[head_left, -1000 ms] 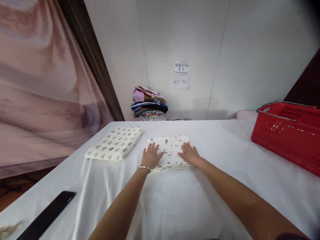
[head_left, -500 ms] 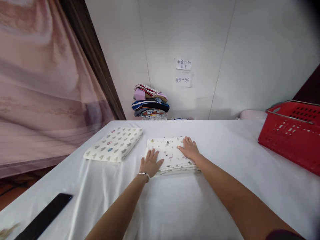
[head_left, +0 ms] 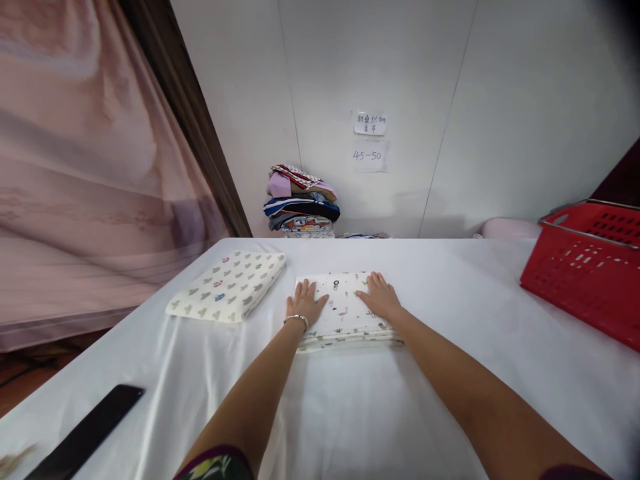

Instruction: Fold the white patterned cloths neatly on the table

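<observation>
A folded white cloth with small printed figures (head_left: 345, 313) lies on the white table (head_left: 450, 347) in front of me. My left hand (head_left: 304, 302), with a thin bracelet at the wrist, rests flat on the cloth's left part, fingers spread. Pressed flat on its far right part is my right hand (head_left: 380, 297), fingers stretched out. Neither hand grips anything. A second folded cloth with a grey tree-like print (head_left: 227, 287) lies to the left, apart from my hands.
A red plastic basket (head_left: 585, 273) stands at the right side of the table. A dark flat device (head_left: 85, 433) lies near the front left edge. A stack of folded clothes (head_left: 303, 203) sits behind the table by the wall, a pink curtain (head_left: 90, 167) hangs at left.
My left hand slid from the cloth's near left edge to farther up on it. My right hand moved slightly away from me. The cloth stays in place.
</observation>
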Demonstrator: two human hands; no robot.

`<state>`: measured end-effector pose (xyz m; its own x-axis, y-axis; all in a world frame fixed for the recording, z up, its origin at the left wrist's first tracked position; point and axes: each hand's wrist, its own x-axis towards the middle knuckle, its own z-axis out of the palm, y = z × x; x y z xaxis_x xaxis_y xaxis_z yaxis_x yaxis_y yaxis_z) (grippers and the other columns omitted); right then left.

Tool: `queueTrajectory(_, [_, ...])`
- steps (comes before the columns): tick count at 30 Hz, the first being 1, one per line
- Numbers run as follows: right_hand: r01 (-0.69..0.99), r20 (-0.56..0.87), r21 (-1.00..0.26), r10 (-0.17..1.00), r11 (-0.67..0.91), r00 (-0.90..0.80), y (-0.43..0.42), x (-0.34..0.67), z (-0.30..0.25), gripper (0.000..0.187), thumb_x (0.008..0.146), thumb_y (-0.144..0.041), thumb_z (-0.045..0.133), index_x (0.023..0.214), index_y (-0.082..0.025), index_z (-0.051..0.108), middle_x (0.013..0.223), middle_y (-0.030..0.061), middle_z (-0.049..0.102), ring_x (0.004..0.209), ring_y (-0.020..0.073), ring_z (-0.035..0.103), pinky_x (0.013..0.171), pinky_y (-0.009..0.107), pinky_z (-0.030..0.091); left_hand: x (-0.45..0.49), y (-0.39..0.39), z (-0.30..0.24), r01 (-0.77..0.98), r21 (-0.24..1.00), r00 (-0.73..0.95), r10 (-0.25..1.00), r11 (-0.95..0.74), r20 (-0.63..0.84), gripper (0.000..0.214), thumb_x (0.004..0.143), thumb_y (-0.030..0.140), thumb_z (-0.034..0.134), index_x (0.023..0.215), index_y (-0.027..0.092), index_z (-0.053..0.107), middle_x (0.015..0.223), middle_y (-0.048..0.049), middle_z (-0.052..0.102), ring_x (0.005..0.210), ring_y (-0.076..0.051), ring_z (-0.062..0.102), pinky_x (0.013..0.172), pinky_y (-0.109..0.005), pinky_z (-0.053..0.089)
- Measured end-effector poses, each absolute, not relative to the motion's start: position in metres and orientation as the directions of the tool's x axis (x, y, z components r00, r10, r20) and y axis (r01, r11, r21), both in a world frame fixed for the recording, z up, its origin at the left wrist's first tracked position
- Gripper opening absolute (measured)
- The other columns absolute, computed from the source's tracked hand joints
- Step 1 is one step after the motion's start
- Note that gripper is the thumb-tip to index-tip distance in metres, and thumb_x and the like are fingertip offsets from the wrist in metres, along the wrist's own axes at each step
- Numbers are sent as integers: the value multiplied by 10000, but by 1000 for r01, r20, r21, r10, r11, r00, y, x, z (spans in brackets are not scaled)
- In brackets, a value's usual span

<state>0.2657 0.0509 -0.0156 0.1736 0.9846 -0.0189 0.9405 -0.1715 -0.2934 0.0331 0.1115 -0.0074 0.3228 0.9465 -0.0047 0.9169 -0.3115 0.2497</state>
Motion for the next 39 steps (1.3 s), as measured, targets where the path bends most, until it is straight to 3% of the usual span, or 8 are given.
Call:
queueTrajectory(5, [898,-39,-417,990,-140,136,45,273,-8,600,873,-473,348,1383,-160,301,1497,87,96,1366,230,13,1062,411,192,28,104,5,911,303,277,960,-279,50,577,846,533,318,1325,213,355,1482,-82,192,1355,-249,154,1025,-429,284])
queueTrajectory(8, [828,-31,-537,984,-163,173,20,281,-11,583,862,-394,396,1392,-169,299,1491,91,123,1363,229,78,1076,397,193,19,95,15,937,308,156,987,-164,49,585,822,488,401,1292,142,362,1372,-167,379,1265,-284,347,959,-395,355])
queueTrajectory(12, [571,45,-809,955,-138,295,-34,284,-28,630,806,-386,499,1389,-233,314,1467,67,221,1327,244,236,1062,424,253,-1,80,25,947,321,63,994,-31,-89,574,783,532,437,1179,117,428,1166,-197,557,1073,-307,536,828,-387,426])
queueTrajectory(17, [415,145,-910,930,-8,337,-87,275,-40,565,798,-399,539,1335,-284,402,1329,57,463,1157,247,487,943,436,411,-24,56,29,934,357,91,972,-9,-215,667,762,584,442,1242,124,386,1153,-186,577,1049,-300,561,783,-362,440])
queueTrajectory(22, [440,205,-898,892,8,403,-104,277,-33,465,786,-348,540,1244,-276,507,1267,57,520,1028,216,569,860,384,475,-36,30,27,937,346,82,993,-47,-85,705,791,576,424,1337,150,290,1138,-151,584,1023,-292,563,786,-384,443])
queueTrajectory(28, [571,350,-814,876,109,333,-98,285,-19,267,791,-281,475,983,-217,651,1130,58,599,1042,197,546,848,340,468,-18,13,18,801,253,421,811,-543,407,317,860,329,441,1125,189,545,1135,-92,570,1050,-230,514,888,-351,403])
queueTrajectory(32, [684,380,-717,898,133,223,-90,294,-8,260,793,-209,440,907,-228,673,985,27,644,920,174,589,834,332,467,6,10,12,659,248,569,686,-710,453,214,864,285,462,984,206,621,1010,-64,618,966,-208,543,853,-362,419])
queueTrajectory(39, [828,249,-499,958,255,-145,-79,314,8,289,846,-182,421,951,-258,681,1021,28,633,969,184,559,834,328,453,17,15,-2,597,289,625,659,-749,419,189,856,288,490,904,207,653,912,-56,633,867,-190,556,795,-358,449])
